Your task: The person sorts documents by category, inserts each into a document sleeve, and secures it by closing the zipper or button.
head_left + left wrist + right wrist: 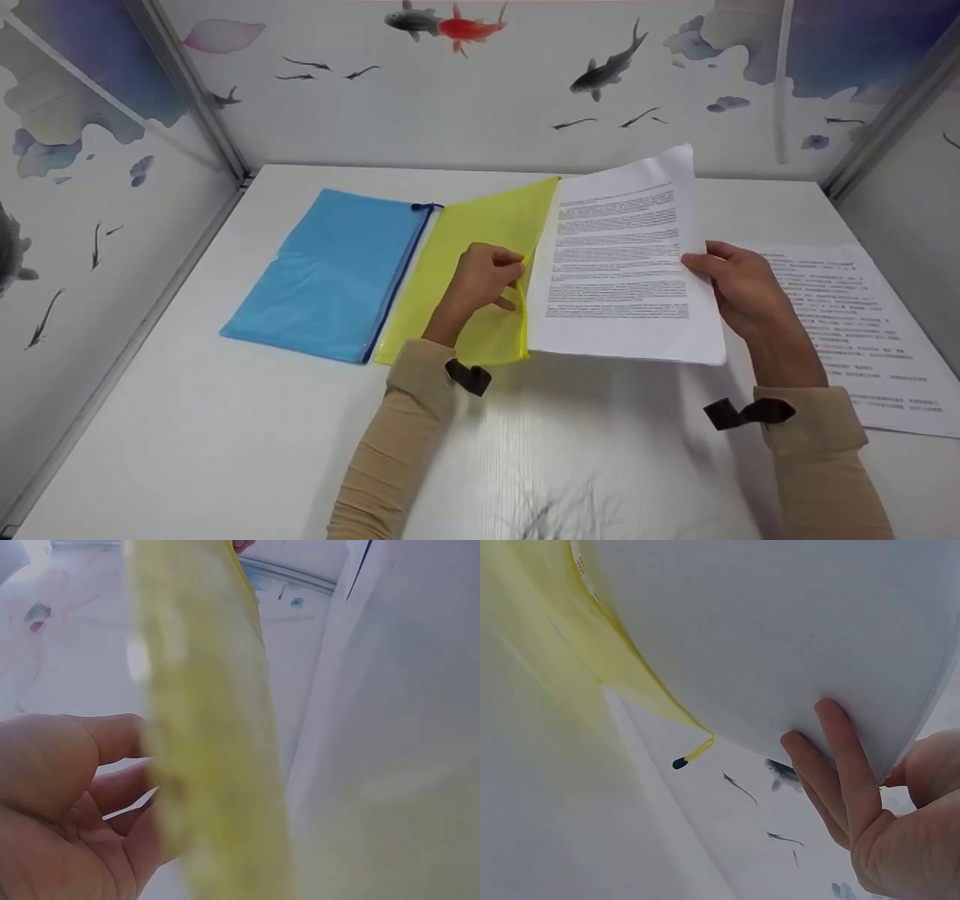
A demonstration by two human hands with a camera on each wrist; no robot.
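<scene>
A yellow zip pouch (480, 262) lies in the middle of the white table (225, 435). My left hand (487, 277) pinches its open edge and lifts it; in the left wrist view the yellow edge (210, 765) stands blurred beside my fingers (67, 795). My right hand (739, 285) grips the right edge of a stack of printed sheets (622, 262), thumb on top and fingers (840, 765) under the paper (780, 637). The stack's left edge is at the pouch mouth. A small yellow zip pull (694, 754) hangs below it.
A blue zip pouch (330, 270) lies flat to the left of the yellow one. More printed sheets (862, 330) lie on the table at the right. Walls with painted fish (465, 26) close in the table on three sides.
</scene>
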